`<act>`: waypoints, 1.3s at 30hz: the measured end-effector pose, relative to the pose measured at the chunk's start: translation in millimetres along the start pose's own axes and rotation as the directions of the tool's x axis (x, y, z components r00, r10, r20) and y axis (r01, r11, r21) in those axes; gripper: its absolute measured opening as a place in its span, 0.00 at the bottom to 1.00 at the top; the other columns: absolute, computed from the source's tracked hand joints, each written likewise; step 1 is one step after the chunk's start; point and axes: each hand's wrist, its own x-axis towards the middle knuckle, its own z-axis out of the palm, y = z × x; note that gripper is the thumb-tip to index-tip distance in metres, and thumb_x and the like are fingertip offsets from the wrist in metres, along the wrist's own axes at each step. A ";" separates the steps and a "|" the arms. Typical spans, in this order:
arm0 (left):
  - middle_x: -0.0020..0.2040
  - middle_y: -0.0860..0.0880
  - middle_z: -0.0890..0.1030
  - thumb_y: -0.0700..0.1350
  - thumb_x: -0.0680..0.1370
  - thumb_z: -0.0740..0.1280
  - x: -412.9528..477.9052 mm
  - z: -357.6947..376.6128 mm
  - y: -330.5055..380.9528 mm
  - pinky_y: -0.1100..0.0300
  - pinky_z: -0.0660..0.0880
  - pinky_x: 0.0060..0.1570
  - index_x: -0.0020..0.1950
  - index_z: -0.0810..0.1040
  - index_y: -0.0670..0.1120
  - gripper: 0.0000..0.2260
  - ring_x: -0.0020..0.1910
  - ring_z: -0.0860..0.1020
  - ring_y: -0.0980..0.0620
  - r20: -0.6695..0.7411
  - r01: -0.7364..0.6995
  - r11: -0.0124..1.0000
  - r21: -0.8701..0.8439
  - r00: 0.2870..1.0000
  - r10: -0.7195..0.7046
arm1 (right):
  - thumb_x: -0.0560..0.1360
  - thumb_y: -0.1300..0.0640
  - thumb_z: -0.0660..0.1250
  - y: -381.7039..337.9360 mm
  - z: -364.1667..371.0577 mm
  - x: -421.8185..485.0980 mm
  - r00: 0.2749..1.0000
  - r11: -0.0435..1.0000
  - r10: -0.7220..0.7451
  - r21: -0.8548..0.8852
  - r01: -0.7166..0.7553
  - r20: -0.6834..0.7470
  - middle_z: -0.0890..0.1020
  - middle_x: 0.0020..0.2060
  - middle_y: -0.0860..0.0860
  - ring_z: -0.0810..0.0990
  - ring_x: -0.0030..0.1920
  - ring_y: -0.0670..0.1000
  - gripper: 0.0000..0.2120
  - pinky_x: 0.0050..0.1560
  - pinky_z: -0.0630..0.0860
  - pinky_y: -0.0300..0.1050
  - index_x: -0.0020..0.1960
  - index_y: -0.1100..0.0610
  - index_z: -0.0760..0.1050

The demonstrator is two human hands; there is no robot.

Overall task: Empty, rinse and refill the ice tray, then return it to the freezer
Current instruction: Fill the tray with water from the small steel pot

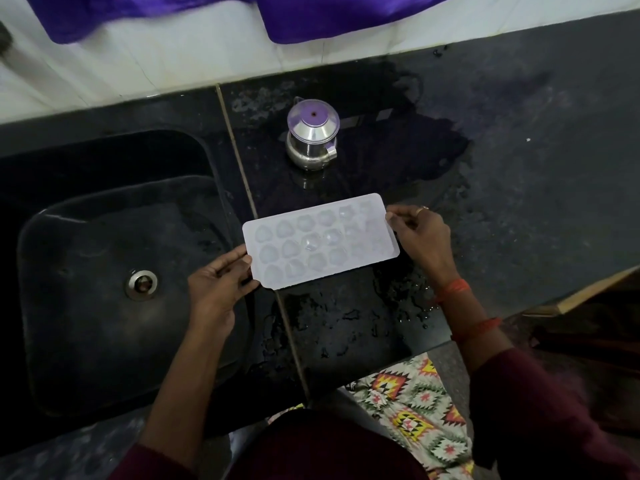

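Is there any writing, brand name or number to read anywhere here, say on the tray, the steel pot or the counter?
None: no word, number or sign can be read in this picture.
The tray is plain white plastic, with no mark visible.
The pot and its purple lid show no label.
The counter and sink bear no visible writing.
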 end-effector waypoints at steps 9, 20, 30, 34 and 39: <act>0.48 0.46 0.85 0.39 0.78 0.72 7.0 2.2 -2.3 0.64 0.81 0.34 0.60 0.82 0.41 0.11 0.44 0.83 0.51 -0.047 0.016 1.000 0.024 0.999 -0.015 | 0.80 0.52 0.66 4.5 1.1 -3.8 0.999 0.999 0.025 -0.024 -0.024 0.039 0.83 0.45 0.45 0.80 0.50 0.44 0.12 0.50 0.70 0.34 0.59 0.54 0.84; 0.46 0.45 0.86 0.42 0.80 0.70 9.1 11.7 -5.7 0.64 0.79 0.32 0.58 0.83 0.42 0.08 0.38 0.85 0.54 -0.099 -0.077 0.993 0.085 0.991 0.086 | 0.82 0.51 0.65 7.5 7.6 -4.3 1.000 1.000 0.000 -0.027 0.001 0.015 0.85 0.48 0.52 0.81 0.51 0.51 0.13 0.54 0.75 0.44 0.58 0.58 0.83; 0.47 0.43 0.87 0.45 0.79 0.72 18.0 16.6 -9.2 0.48 0.82 0.47 0.50 0.85 0.47 0.04 0.46 0.85 0.44 -0.172 -0.160 0.967 0.198 0.966 0.196 | 0.83 0.48 0.63 11.2 23.4 0.7 0.994 0.995 -0.069 -0.078 0.062 -0.086 0.85 0.42 0.52 0.80 0.44 0.50 0.17 0.42 0.66 0.39 0.55 0.59 0.83; 0.45 0.44 0.87 0.45 0.79 0.72 14.7 17.5 -9.8 0.49 0.82 0.46 0.50 0.85 0.46 0.05 0.43 0.84 0.47 -0.192 -0.176 0.965 0.193 0.958 0.213 | 0.83 0.48 0.63 8.3 23.8 -0.6 0.992 0.997 -0.076 -0.042 0.072 -0.102 0.81 0.38 0.49 0.78 0.42 0.47 0.16 0.41 0.65 0.36 0.54 0.60 0.82; 0.48 0.43 0.87 0.45 0.79 0.72 9.5 18.6 -9.7 0.51 0.81 0.49 0.54 0.86 0.42 0.08 0.46 0.84 0.47 -0.216 -0.197 0.968 0.154 0.949 0.228 | 0.82 0.48 0.64 2.7 24.7 -2.1 0.990 0.996 -0.087 -0.012 0.086 -0.113 0.81 0.37 0.49 0.78 0.40 0.48 0.16 0.41 0.68 0.37 0.52 0.61 0.82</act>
